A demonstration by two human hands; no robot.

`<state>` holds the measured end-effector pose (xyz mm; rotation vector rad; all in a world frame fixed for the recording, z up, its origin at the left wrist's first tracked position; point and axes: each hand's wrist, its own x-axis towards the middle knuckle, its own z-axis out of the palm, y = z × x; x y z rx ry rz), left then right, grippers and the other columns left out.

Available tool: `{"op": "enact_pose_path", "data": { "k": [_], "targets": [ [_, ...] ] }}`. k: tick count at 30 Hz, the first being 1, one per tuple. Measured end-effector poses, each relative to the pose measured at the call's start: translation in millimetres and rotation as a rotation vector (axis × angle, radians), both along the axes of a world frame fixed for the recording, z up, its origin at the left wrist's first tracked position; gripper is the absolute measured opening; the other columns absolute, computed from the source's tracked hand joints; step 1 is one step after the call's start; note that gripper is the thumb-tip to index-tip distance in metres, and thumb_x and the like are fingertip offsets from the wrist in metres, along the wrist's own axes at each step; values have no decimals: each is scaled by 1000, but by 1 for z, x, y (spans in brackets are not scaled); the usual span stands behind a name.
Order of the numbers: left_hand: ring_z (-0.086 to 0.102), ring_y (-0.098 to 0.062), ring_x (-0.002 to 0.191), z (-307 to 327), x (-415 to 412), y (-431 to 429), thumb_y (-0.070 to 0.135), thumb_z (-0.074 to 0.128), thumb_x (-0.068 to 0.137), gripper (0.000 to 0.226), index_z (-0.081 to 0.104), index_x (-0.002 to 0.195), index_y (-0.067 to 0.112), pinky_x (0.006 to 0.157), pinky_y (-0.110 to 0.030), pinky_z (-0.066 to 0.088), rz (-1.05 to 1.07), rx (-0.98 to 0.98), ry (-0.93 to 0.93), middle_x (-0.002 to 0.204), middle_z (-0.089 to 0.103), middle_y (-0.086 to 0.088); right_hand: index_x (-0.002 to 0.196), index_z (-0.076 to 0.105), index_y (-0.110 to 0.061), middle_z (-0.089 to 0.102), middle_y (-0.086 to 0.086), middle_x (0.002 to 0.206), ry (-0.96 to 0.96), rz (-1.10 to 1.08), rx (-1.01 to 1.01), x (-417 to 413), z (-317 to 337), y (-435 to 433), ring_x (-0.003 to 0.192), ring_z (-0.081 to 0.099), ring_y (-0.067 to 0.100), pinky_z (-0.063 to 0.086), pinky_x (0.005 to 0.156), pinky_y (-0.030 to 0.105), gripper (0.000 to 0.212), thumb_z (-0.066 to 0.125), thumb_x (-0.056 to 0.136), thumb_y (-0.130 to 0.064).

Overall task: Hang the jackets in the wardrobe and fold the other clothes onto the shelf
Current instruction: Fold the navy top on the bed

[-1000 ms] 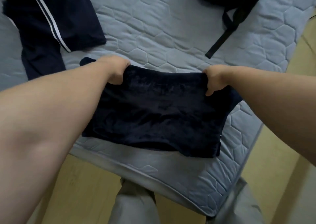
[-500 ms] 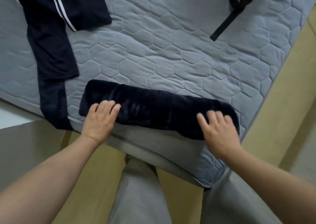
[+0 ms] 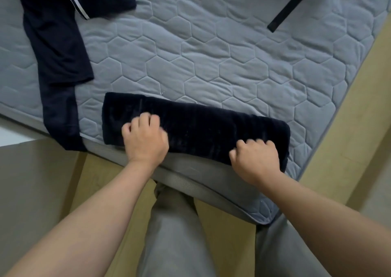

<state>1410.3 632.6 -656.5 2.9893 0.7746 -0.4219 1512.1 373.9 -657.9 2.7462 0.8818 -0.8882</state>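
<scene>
A dark navy plush garment (image 3: 203, 124), folded into a long narrow band, lies along the near edge of the grey quilted mattress (image 3: 211, 65). My left hand (image 3: 146, 141) sits on its left-middle part with fingers curled into the cloth. Near the band's right end, my right hand (image 3: 256, 160) grips the near edge the same way. A navy garment with white stripes (image 3: 59, 26) lies spread at the top left, and part of it hangs over the mattress edge.
A black strap (image 3: 285, 12) of a dark item reaches in at the top right of the mattress. My legs in grey trousers (image 3: 175, 223) stand against the mattress edge. Yellowish floor (image 3: 349, 128) runs along the right side.
The garment was folded from a wide panel into a narrow band. My hands, lying flat on it half a second ago, have slid inward and curled their fingers into the cloth.
</scene>
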Motion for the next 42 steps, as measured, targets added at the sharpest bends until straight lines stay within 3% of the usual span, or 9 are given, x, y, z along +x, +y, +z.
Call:
{"op": "enact_pose_path", "data": {
  "k": [2,5,10,19,28,30,33,37,42],
  "targets": [
    [51,-32,123,-7,18,-4,41,53,91,44,56,123,12,103,-51,37,-96,-75,-165,131,56,-10,85,63,-15,60,11,91,-145,-21,158,3,-2,20,87,53,35,39,74,44,34,44,95,-42],
    [26,-29,150,-28,40,-19,56,42,93,72,38,151,14,121,-57,16,-301,-181,-13,160,35,-6,110,61,-13,56,15,122,-195,-69,419,2,-19,60,116,51,38,40,94,51,33,53,94,-41],
    [3,-22,156,-72,23,-17,60,26,97,75,17,161,23,125,-53,1,-413,-201,149,169,11,-1,160,23,-19,17,4,168,7,-84,286,-1,-74,76,156,9,20,7,126,44,63,25,105,-51],
    [7,-20,155,-82,-9,64,54,28,100,68,21,160,22,123,-48,-3,37,-119,28,168,14,-1,157,29,-17,27,10,164,-218,-217,111,11,-86,16,154,16,27,-1,125,51,67,15,104,-55],
    [41,-31,129,-46,37,137,23,42,65,69,61,130,32,105,-53,28,246,-165,160,136,60,0,126,60,-30,67,0,127,-111,-286,154,72,-81,-30,122,55,28,34,103,50,58,20,100,-64],
    [47,-32,128,-42,44,148,15,49,63,66,64,125,33,105,-49,35,473,-377,160,130,63,-3,113,67,-30,72,2,113,-78,-419,112,87,-79,-31,114,60,31,34,101,51,65,19,95,-71],
    [62,-32,92,-40,37,148,5,48,67,42,69,100,21,71,-32,48,928,-921,36,93,67,-8,113,70,-28,72,2,115,109,-693,157,96,-77,-41,115,61,31,40,102,46,67,32,89,-78],
    [71,-27,90,-45,16,158,29,66,76,23,73,95,18,70,-32,54,1224,-1128,52,96,75,-4,115,72,-27,72,-3,117,275,-783,239,101,-77,-56,113,63,23,45,93,32,67,47,83,-80],
    [75,-15,91,-57,-2,152,80,81,46,92,70,113,17,74,-28,54,1146,-1107,99,102,78,0,103,74,-18,72,5,113,342,-1006,216,110,-81,-62,110,64,30,47,106,48,86,44,72,-93]
  ]
}}
